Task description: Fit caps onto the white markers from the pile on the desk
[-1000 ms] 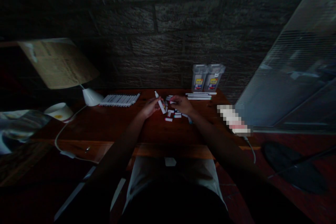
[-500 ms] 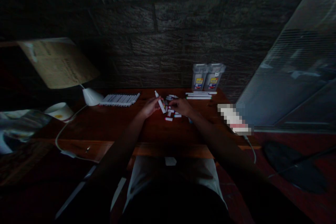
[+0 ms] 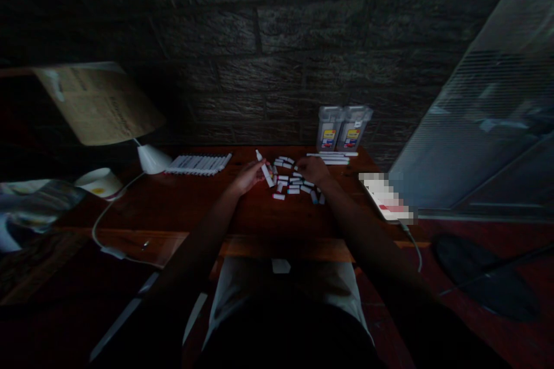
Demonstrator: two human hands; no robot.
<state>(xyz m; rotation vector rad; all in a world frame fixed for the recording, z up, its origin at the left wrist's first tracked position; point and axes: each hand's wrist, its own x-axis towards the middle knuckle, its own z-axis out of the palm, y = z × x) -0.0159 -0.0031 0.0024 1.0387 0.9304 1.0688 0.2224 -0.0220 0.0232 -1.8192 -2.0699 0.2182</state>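
My left hand (image 3: 250, 177) is closed around an uncapped white marker (image 3: 265, 174), which tilts with its tip up and away from me. To its right lies a loose spread of short marker caps (image 3: 294, 189), white with coloured ends. Over the right side of these caps is my right hand (image 3: 315, 170), its fingers bent together and pointing left. Whether a cap sits between those fingertips is too dark and small to make out. A row of white markers (image 3: 199, 164) lies side by side to the left of my left hand.
Behind my right hand lie several markers (image 3: 335, 159), in front of two clear plastic cases (image 3: 329, 131) by the wall. At left stand a lamp (image 3: 151, 160) and a paper cup (image 3: 98, 183). A blurred-out device (image 3: 385, 199) with a cable lies at the right edge.
My right hand has moved right, off the middle of the caps, uncovering more of them. My left hand and its marker have stayed in place.
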